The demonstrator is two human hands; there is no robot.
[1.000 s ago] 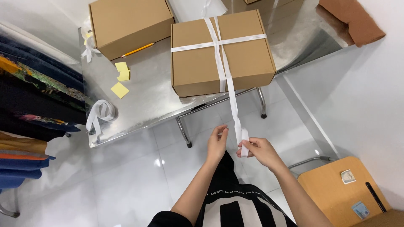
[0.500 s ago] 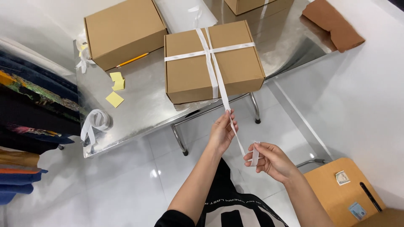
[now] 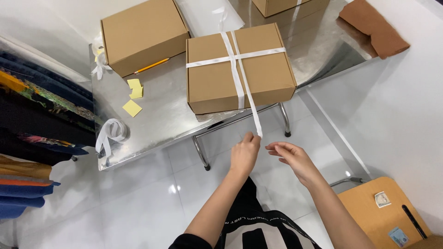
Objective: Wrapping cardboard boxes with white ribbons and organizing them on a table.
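Observation:
A brown cardboard box (image 3: 212, 83) sits at the front edge of a shiny metal table (image 3: 161, 120), with white ribbon (image 3: 237, 78) crossed over its top. One ribbon tail hangs off the front of the box. My left hand (image 3: 244, 154) pinches the end of that tail just below the table edge. My right hand (image 3: 293, 157) hovers beside it with fingers spread, holding nothing.
A second plain box (image 3: 143, 34) stands at the back left, with a yellow pencil (image 3: 151, 66) and yellow sticky notes (image 3: 133, 97) beside it. A ribbon roll (image 3: 110, 131) lies near the table's front left corner. Folded clothes (image 3: 32, 115) are stacked left; a wooden stool (image 3: 387, 212) is bottom right.
My right hand has let go of the ribbon end and opened. My left hand now holds the tail near its tip. The view has shifted closer to the table.

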